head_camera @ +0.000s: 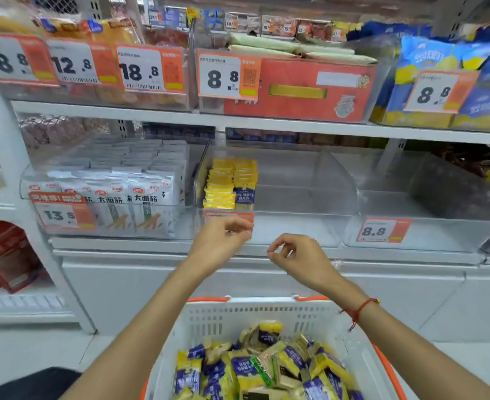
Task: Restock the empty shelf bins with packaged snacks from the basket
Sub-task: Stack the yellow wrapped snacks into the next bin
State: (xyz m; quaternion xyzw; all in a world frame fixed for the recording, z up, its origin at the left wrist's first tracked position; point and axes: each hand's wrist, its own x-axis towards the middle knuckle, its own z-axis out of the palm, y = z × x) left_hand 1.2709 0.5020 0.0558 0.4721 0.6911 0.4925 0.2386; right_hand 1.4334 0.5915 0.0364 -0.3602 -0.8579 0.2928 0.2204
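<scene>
Glossy yellow packets [267, 368], perforated plastic basket [255, 316]

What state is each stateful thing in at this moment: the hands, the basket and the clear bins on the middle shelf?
Left hand: fingers loosely curled, holding nothing.
Right hand: fingers loosely curled, holding nothing.
Basket: holds many yellow-and-blue snack packs.
Middle bin: partly filled, packs stacked at its left side.
Right bin: empty.
Left bin: full of white packets.

Red string bracelet [359, 310] (right wrist)

The left hand [223, 241] hides most of an orange price tag [229, 217]
</scene>
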